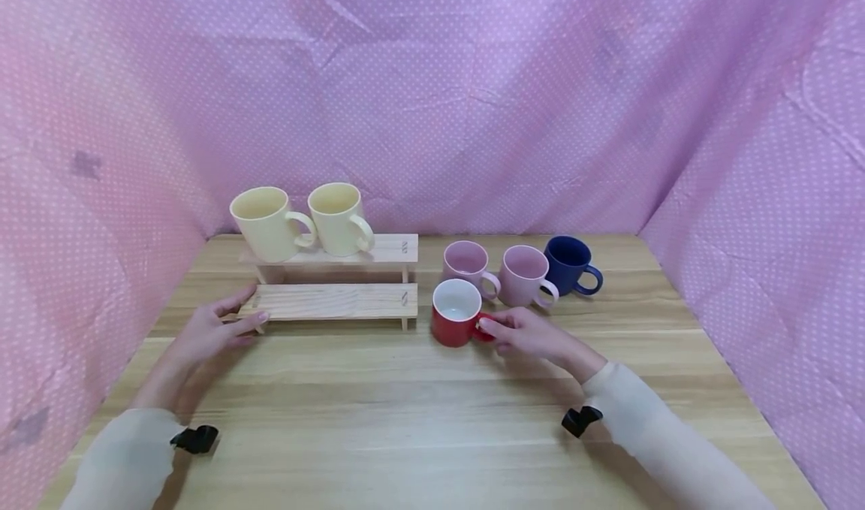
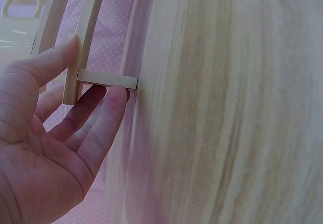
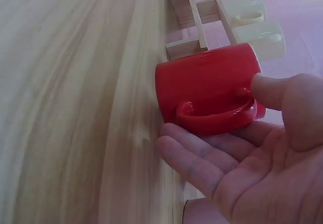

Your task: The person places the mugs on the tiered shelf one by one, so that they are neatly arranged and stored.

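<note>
A two-tier wooden rack [image 1: 338, 302] stands at the left of the table. At the left end of its lower tier, my left hand [image 1: 215, 328] grips the board, thumb on top and fingers by the short leg [image 2: 107, 78]. A red mug [image 1: 453, 328] with a white inside stands upright to the right of the rack. Its handle [image 3: 217, 120] is between the thumb and fingers of my right hand [image 1: 530, 337]. Two cream mugs [image 1: 266, 228] sit on the upper tier, handles to the right.
Behind the red mug stands one pink mug [image 1: 465, 261], with another pink mug [image 1: 522, 279] to its right. A dark blue mug [image 1: 564, 266] is at the far right of that group. Pink dotted cloth [image 1: 439, 104] hangs around the wooden table [image 1: 378, 420].
</note>
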`<state>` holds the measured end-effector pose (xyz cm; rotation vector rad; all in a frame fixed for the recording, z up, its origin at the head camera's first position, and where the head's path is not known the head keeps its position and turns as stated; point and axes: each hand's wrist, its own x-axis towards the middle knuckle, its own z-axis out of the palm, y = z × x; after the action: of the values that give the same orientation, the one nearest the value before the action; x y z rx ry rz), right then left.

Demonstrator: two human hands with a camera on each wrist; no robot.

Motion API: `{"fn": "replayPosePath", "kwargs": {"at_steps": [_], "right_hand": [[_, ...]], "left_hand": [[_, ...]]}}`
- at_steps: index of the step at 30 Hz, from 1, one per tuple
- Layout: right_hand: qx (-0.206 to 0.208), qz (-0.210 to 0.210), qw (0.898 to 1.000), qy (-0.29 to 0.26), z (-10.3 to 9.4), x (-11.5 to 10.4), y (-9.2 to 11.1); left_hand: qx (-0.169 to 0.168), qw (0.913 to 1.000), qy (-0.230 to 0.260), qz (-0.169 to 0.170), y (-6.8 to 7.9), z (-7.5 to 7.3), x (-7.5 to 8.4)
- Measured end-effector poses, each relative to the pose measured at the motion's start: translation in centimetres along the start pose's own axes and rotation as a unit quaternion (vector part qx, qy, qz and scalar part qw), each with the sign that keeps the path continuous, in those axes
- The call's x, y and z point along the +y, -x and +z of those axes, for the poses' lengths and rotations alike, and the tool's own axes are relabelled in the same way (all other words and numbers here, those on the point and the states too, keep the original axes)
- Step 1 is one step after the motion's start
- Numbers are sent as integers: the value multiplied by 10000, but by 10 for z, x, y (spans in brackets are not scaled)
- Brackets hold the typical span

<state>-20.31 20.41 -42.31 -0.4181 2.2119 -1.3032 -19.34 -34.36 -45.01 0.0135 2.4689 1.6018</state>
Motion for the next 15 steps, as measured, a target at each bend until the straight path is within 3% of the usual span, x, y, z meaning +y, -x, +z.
{"fn": "replayPosePath", "kwargs": {"at_steps": [5,15], "right_hand": [[-100,-14,9999,-14,-1,1,0],[-419,166,9971,-611,-3,-3,-3]], "left_hand": [[-66,10000,46,-18,0,2,0],[-19,10000,17,-5,0,1,-1]]}}
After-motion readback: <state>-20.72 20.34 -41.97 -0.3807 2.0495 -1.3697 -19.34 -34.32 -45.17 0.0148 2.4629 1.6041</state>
